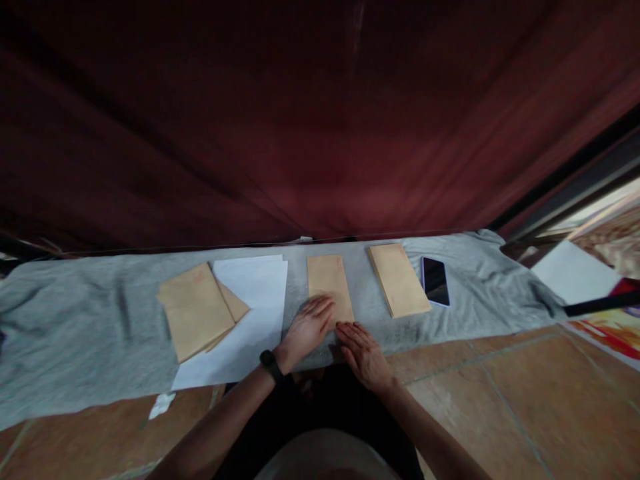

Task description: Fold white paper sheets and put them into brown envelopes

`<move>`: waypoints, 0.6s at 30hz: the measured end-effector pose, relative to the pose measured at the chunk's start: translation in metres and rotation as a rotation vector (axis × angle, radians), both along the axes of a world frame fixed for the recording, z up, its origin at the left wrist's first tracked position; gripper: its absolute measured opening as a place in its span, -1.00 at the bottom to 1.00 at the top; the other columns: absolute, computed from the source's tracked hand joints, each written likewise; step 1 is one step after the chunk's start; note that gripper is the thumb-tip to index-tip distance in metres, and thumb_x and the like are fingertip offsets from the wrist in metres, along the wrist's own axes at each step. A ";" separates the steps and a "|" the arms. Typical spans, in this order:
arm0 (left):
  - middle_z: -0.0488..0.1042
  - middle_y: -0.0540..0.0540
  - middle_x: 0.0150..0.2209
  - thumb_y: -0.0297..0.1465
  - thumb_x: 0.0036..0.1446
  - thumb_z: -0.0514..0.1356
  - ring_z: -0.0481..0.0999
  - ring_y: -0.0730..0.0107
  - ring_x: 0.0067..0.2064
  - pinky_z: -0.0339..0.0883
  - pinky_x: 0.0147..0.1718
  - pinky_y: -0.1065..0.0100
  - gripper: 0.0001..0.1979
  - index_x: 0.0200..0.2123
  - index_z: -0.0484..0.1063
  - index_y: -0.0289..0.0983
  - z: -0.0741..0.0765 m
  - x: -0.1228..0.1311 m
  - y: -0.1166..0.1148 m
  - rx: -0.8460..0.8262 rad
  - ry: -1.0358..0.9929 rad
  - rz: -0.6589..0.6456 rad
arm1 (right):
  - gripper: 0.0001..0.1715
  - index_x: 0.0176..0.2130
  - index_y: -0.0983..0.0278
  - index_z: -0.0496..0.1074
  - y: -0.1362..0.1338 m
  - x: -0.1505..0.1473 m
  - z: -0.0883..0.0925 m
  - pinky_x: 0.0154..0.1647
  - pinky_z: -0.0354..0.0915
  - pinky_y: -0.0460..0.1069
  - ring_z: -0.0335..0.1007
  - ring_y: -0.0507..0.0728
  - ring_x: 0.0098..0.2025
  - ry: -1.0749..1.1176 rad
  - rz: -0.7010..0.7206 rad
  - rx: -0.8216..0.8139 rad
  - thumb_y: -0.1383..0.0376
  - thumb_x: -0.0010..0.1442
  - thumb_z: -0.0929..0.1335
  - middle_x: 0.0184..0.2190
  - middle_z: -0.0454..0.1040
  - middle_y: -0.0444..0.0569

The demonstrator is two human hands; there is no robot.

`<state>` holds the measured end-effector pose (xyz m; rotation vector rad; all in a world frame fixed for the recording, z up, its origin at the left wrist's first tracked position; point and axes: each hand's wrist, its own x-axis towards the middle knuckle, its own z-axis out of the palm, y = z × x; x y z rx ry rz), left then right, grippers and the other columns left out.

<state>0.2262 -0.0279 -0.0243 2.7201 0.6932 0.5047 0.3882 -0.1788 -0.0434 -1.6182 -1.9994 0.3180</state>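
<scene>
A brown envelope [327,275] lies upright on the grey cloth [105,320] in front of me. My left hand [310,323] rests on its lower left part, fingers extended and flat. At its bottom right edge, my right hand [364,350] lies with the fingertips touching the paper, fingers stretched out. Neither hand grips anything. To the right sits a neat stack of brown envelopes [400,280]. On the left, several larger-looking brown envelopes [197,310] lie fanned out, partly over white paper sheets [255,287].
A phone [436,281] lies right of the stack. Dark red fabric [320,133] hangs behind the cloth. A crumpled white scrap [162,405] lies on the tiled floor [465,400]. White paper [575,272] and a dark bar [600,305] are at far right.
</scene>
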 end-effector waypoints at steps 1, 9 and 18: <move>0.39 -0.21 0.26 -0.36 0.41 -0.04 0.34 0.22 0.30 0.25 0.27 0.10 -0.59 0.23 0.32 -0.30 -0.002 0.006 0.011 0.016 -0.005 0.018 | -0.45 0.35 0.18 0.21 0.001 0.000 0.000 0.38 0.21 0.31 0.25 0.22 0.33 0.009 0.000 0.002 0.30 0.43 0.18 0.30 0.34 0.04; 0.18 -0.30 0.39 -0.26 0.41 -0.08 0.11 0.15 0.42 0.02 0.37 0.08 -0.46 0.33 0.18 -0.43 -0.018 0.060 0.087 0.068 0.083 0.064 | -0.49 0.31 0.16 0.27 0.002 0.001 -0.001 0.37 0.22 0.29 0.27 0.20 0.31 0.033 -0.023 0.012 0.27 0.44 0.18 0.28 0.36 0.01; 0.12 -0.15 0.42 -0.20 0.44 -0.16 0.04 0.22 0.44 -0.15 0.41 0.09 -0.43 0.38 0.12 -0.33 -0.021 0.081 0.107 0.056 0.226 0.028 | -0.51 0.29 0.21 0.30 0.004 0.001 -0.002 0.34 0.26 0.26 0.30 0.19 0.29 0.011 -0.028 0.067 0.31 0.43 0.20 0.26 0.39 0.03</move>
